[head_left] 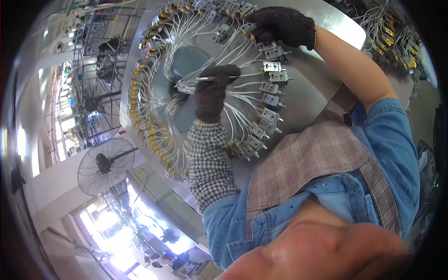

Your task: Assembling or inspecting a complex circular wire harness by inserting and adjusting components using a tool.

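A ring of small silver box-shaped metal parts (269, 99), many with a thin pin sticking out, lies on a round metal table. White wires (238, 112) run from them toward a grey hub (189, 63) in the middle. My left hand (212, 93), in a dark glove, is closed around some white wires near the hub. At the far right of the ring, my dark-gloved right hand (282, 28) reaches over the metal parts. Its fingers are bent down at one of them, and what lies under them is partly hidden. Brass-coloured pieces (134, 100) line the ring's left side.
The metal tabletop (303, 88) extends to the right of the ring. More white wires with brass-coloured ends (389, 35) hang in a bunch at the far right. A large caged fan (103, 161) stands to the left, with racks (93, 70) behind it.
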### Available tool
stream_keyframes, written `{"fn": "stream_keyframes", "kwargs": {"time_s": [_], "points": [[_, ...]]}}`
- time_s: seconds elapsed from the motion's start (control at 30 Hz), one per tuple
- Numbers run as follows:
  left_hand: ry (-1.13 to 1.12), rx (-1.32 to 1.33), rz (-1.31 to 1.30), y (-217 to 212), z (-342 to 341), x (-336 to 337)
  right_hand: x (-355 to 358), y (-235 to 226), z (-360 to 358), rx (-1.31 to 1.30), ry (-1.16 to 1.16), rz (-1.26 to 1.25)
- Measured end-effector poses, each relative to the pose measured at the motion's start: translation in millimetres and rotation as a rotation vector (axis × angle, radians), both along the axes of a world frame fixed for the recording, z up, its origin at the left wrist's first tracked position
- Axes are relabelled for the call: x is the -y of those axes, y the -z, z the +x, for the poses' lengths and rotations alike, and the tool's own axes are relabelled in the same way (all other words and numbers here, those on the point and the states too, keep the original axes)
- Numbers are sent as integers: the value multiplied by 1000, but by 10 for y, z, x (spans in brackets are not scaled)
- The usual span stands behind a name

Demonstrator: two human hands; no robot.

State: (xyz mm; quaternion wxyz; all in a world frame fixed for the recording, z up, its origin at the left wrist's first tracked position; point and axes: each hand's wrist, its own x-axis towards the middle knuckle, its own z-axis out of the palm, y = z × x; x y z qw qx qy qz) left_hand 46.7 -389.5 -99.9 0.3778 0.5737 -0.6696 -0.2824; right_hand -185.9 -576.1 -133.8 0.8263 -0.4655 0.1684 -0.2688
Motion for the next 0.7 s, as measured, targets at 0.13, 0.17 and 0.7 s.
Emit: {"fn": "stream_keyframes", "kwargs": {"time_s": [0.13,0.17,0.7], "points": [[21,-907,221,75,-321,221,-43,-153,40,-1,44,69],[-15,-920,202,51,-415,271,-15,-107,33,-23,31,-99],[-203,-1067,226,254,-670,512,-200,-313,-451,84,301,295]]}}
